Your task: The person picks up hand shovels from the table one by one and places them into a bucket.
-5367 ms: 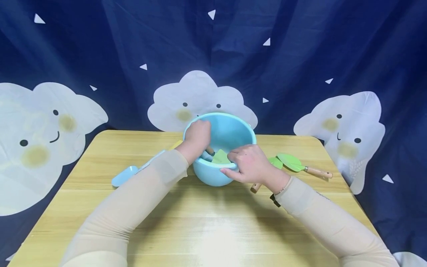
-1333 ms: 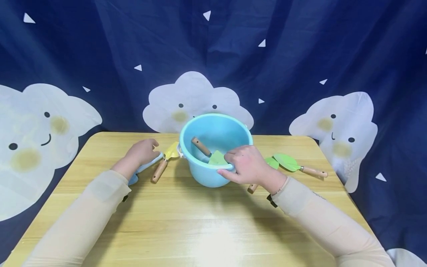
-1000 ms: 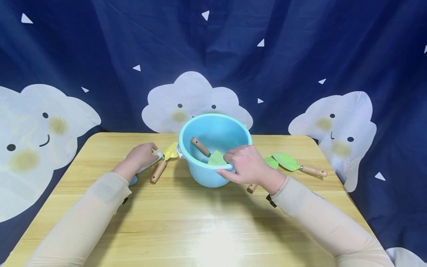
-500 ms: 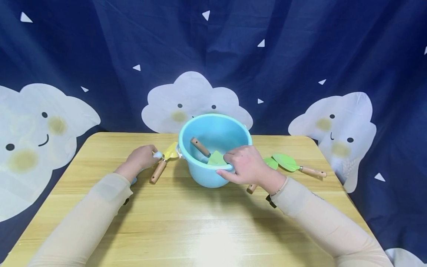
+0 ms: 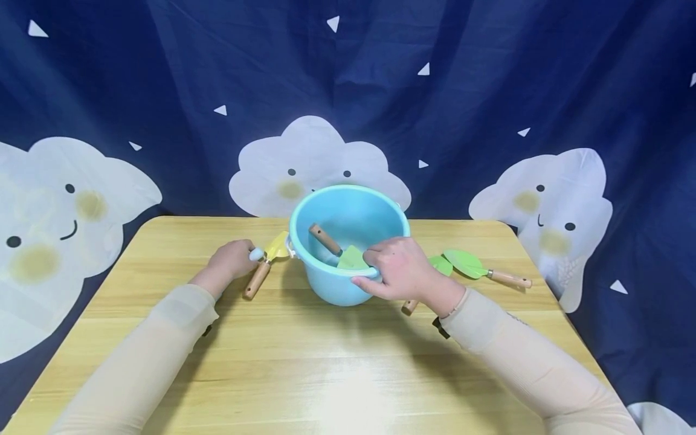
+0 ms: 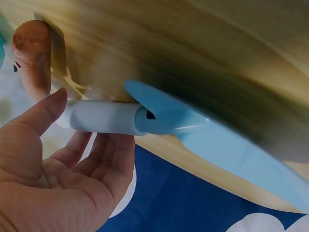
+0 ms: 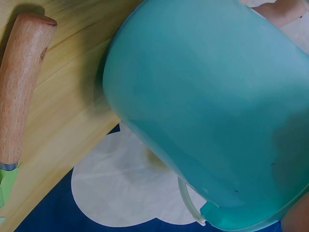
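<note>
In the head view my left hand (image 5: 231, 261) is at the left of the table, holding a light blue toy shovel by its pale handle. The left wrist view shows that handle (image 6: 104, 117) between thumb and fingers, with the broad blue blade (image 6: 236, 154) close over the table. My right hand (image 5: 403, 269) grips the near rim of a light blue bucket (image 5: 339, 290), thumb outside. Inside the bucket lies a tool with a wooden handle (image 5: 325, 239), beside a pale green blade (image 5: 352, 258). The bucket's side (image 7: 193, 96) fills most of the right wrist view.
A yellow trowel with a wooden handle (image 5: 257, 281) lies between my left hand and the bucket. Right of the bucket are a green leaf-shaped trowel (image 5: 466, 264) and another green tool (image 5: 443, 264), partly behind my right hand. A dark blue curtain (image 5: 462, 121) hangs behind the table.
My left hand has left the bucket and gone to the shovel at the left. Its fingers have closed on the handle, and the shovel has turned slightly. My right hand stays on the rim.
</note>
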